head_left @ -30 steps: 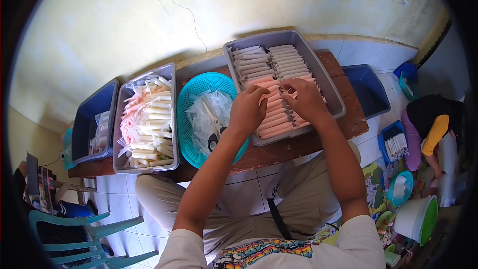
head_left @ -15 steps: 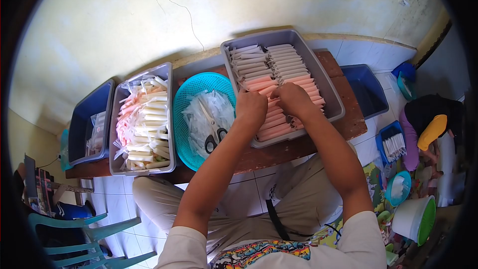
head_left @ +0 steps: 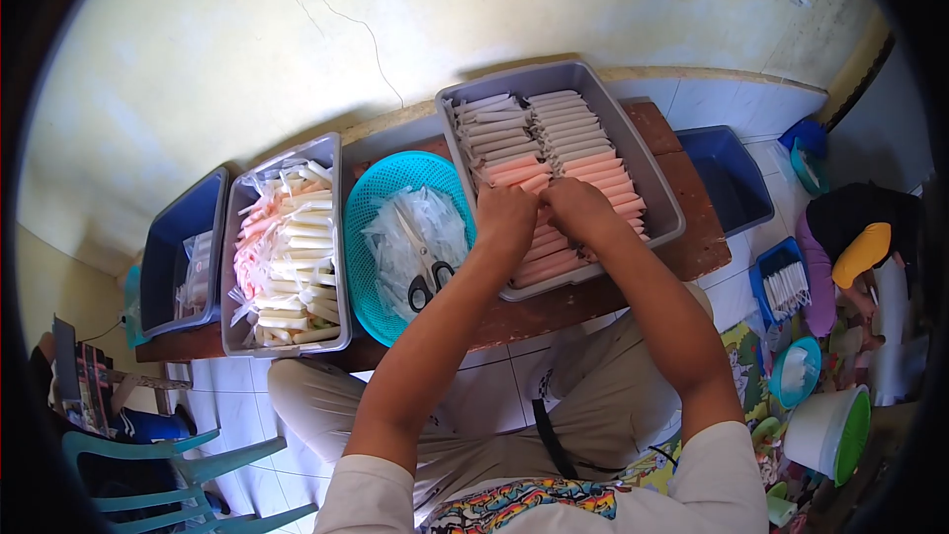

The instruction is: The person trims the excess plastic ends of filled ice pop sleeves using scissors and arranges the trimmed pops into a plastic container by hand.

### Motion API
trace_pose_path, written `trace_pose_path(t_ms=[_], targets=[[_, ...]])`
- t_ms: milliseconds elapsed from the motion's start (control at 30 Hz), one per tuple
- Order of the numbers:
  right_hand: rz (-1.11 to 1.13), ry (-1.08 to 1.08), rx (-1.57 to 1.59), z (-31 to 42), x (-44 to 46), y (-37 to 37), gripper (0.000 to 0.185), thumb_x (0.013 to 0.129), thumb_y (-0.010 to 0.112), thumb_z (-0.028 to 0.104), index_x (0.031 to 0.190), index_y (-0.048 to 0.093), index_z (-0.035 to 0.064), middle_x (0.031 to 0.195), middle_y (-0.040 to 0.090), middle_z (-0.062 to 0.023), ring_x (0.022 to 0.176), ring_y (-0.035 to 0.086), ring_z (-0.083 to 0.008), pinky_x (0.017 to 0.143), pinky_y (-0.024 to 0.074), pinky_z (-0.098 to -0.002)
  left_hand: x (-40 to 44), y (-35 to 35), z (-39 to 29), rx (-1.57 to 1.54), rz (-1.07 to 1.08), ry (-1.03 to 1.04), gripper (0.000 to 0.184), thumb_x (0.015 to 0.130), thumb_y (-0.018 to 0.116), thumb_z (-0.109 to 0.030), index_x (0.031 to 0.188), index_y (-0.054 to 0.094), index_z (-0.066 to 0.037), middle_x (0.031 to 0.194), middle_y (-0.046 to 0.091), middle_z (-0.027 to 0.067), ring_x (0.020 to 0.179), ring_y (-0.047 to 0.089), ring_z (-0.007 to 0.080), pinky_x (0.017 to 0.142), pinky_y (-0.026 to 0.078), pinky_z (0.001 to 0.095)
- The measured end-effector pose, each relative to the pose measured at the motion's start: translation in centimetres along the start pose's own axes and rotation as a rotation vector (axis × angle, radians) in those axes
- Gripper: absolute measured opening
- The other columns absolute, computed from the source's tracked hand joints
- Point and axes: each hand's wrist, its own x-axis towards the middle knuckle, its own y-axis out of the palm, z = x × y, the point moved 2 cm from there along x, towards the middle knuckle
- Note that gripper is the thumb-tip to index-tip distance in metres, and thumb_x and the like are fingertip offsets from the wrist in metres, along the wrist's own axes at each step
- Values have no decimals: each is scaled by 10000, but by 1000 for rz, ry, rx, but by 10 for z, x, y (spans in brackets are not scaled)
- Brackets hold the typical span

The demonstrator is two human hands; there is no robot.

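Note:
My left hand [head_left: 505, 220] and my right hand [head_left: 576, 210] meet over the grey tray [head_left: 664, 196] at the right of the table. Both are closed, fingertips almost touching, at the end of a pink plastic-wrapped stick [head_left: 535, 182]; the exact grip is hidden by the fingers. Under and around them lie rows of pink sticks [head_left: 625, 200], with brownish-grey wrapped sticks [head_left: 563, 117] in two columns behind. Left of my left hand, a turquoise basket [head_left: 358, 282] holds clear plastic pieces [head_left: 390, 237] and black-handled scissors [head_left: 419, 257].
A second grey tray [head_left: 230, 331] holds pale yellow and pink wrapped sticks, with a dark blue bin [head_left: 158, 267] beyond it. Another blue bin [head_left: 727, 178] stands right of the wooden table [head_left: 692, 252]. A co-worker [head_left: 855, 247] sits on the floor at right, near a green chair's opposite side.
My left hand has shifted slightly right and my right hand slightly left and down, so they are closer together. The view has tilted a little.

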Motion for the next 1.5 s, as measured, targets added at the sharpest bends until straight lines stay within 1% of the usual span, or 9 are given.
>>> trace_pose_path(t_ms=[200,500,567,767,867,1233,1300,1433,1500], targets=[[-43,8,32,0,-3,2,165,887,737,86,1040,799,87,1109,761,-146,1099,735,-331,935,594,-458,3,6,3,63,79,9,90,924,749,-246,964,827,-224,957,812,33,987,775,215,995,479,440],[-194,-20,307,2,-7,-14,229,894,781,226,1052,789,61,966,770,-182,978,745,-375,861,579,-495,-7,-9,20,-551,-327,-23,230,813,831,-217,970,799,-52,953,787,155,905,776,315,878,586,472],[-222,-31,382,6,-11,-25,238,898,789,227,1062,788,55,956,769,-182,944,750,-364,837,579,-479,-10,-12,23,-926,-397,-62,245,815,854,-149,1025,800,-34,980,796,154,921,795,274,831,625,417],[-331,-81,617,25,-24,-44,254,919,818,223,1085,788,33,912,766,-173,800,744,-286,740,568,-402,-25,-32,29,-1474,-366,-143,286,919,863,-154,1138,778,9,991,792,69,930,745,119,822,597,278],[-377,-98,667,39,-33,-51,237,932,816,213,1081,797,30,887,768,-163,767,734,-256,722,565,-379,-37,-39,34,-1590,-353,-116,301,931,867,-152,1166,771,10,1027,782,51,945,715,104,827,586,260],[-260,-124,762,98,-36,-86,236,962,787,185,1128,798,18,922,780,-126,807,759,-182,745,588,-320,-83,-56,65,-1529,-576,-56,225,910,861,-61,1125,814,-11,1039,784,68,916,730,113,824,602,271],[-338,-213,1088,113,-31,-88,257,1001,752,130,1207,761,-23,960,767,-97,879,726,-116,790,588,-279,-93,-62,75,-1562,-599,-103,226,905,857,-42,1127,819,-18,1035,785,66,911,734,114,823,605,273],[-257,-192,1054,145,-18,-100,278,1020,734,135,1235,751,-40,994,778,-118,871,746,-137,809,603,-282,-114,-74,102,-1451,-591,-86,238,898,849,-20,1133,818,-9,1006,783,66,903,749,121,821,615,273],[-346,-263,850,155,-8,-100,270,968,789,179,1164,786,-6,982,792,-166,839,789,-233,777,611,-333,-122,-76,114,-1425,-556,-106,234,895,850,-19,1127,821,-11,1009,781,72,905,754,124,822,619,273]])
